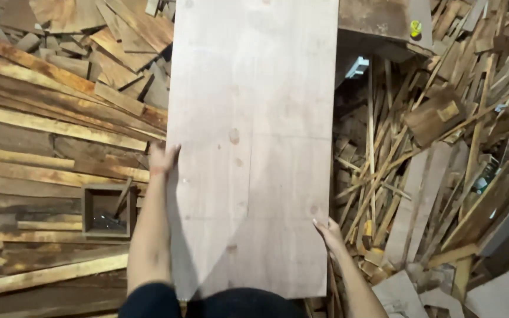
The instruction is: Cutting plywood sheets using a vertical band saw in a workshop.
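Both hands clasp a pale plywood sheet (251, 147): left hand (163, 159) on its left edge, right hand (328, 232) on its right edge, nearer the body. A small wooden box (108, 210) sits left of the left grip.

Large pale plywood sheet (251, 141), flat, lengthwise, gripped at both long edges.

- plywood sheet (251, 147) centre, left hand (162, 159) on its left edge, right hand (329, 231) on right edge
- planks (48, 123) and open box (108, 210) left
- scrap strips (431, 147) right
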